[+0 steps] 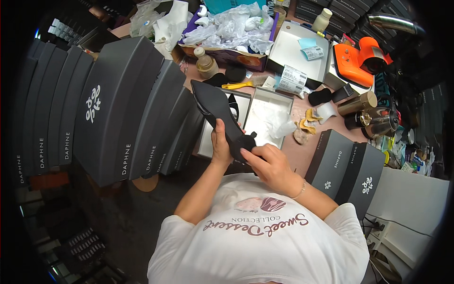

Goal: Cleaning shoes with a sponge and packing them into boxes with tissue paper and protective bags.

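A black pointed shoe (215, 102) is tilted in front of my chest, its dark sole facing up and its toe toward the upper left. My left hand (221, 144) is closed around its middle, thumb lying along the side. At the heel end, the fingers of my right hand (270, 163) pinch the shoe; what the fingertips cover there is hidden. Beyond the shoe lies an open shoebox (205, 150), mostly screened by my hands. Part of a second black shoe (233, 104) shows in it. White tissue paper (272, 124) fills the tray (287, 94) beside it.
Dark grey shoeboxes (113, 104) are stacked high on my left, and more boxes (352, 165) stand close on my right. Farther back are a yellow-handled brush (239, 85), bottles (205, 64), a tissue-filled carton (246, 60), a label tray (288, 42) and an orange device (352, 64).
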`<state>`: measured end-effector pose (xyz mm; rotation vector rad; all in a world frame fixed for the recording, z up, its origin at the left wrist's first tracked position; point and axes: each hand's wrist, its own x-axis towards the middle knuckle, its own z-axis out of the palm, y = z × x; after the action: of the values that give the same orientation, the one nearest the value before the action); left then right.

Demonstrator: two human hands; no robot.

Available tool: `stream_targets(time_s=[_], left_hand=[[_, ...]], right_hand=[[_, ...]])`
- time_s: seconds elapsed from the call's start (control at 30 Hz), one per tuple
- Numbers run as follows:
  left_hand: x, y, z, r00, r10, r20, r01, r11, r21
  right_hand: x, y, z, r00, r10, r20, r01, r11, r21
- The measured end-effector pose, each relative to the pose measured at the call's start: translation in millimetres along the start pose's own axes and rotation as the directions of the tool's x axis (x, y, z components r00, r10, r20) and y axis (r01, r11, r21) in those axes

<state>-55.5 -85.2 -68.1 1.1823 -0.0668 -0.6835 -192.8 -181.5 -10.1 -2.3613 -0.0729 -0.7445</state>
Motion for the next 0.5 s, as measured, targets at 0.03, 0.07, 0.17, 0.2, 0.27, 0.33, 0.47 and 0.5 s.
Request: stream_targets(time_s=[0.03,0.07,0.17,0.2,0.27,0.33,0.47,0.5], left_hand=[[0.3,-9.8,-9.1,0.985,-0.134,0.106,0.143,0.986,-0.09],[6.6,-19.4,-10.8,0.975,-0.191,0.117,0.214,0.947,-0.238],[8.2,4.8,-14.3,0.948,-0.089,0.306,0.13,0.985,-0.117],[7.3,9.5,-12.8,0.924,-0.099,0.369,0.157,0.979,-0.13],[9.8,16.0,-8.2,0.862,-0.12,0.493,0.218,0.965,-0.146],[1.7,15.2,0.0,0.863,-0.217,0.456,0.272,0.961,-0.056],[10.7,-5.5,-24.8,0.758,-0.239,0.606,0.276,0.961,0.034],[7.7,-4.2,-23.5,0.754,-0.225,0.617,0.235,0.97,0.066]], right_hand=[[4.8,1.6,12.6,1.0,-0.005,-0.016,0.005,1.0,-0.011],[-1.6,6.5,15.6,0.999,-0.038,0.029,0.038,0.999,-0.021],[-41.4,30.6,14.9,0.992,-0.078,0.1,0.075,0.997,0.032],[-48.8,34.2,6.3,0.99,0.049,0.135,-0.051,0.999,0.012],[-41.5,37.9,-3.4,0.967,0.253,-0.035,-0.247,0.961,0.126],[-1.6,25.9,-11.7,0.996,0.088,0.033,-0.093,0.97,0.224],[0.3,20.5,-8.9,0.923,0.027,0.383,-0.148,0.945,0.291],[-7.6,26.7,-15.4,0.903,0.027,0.43,-0.189,0.921,0.339]])
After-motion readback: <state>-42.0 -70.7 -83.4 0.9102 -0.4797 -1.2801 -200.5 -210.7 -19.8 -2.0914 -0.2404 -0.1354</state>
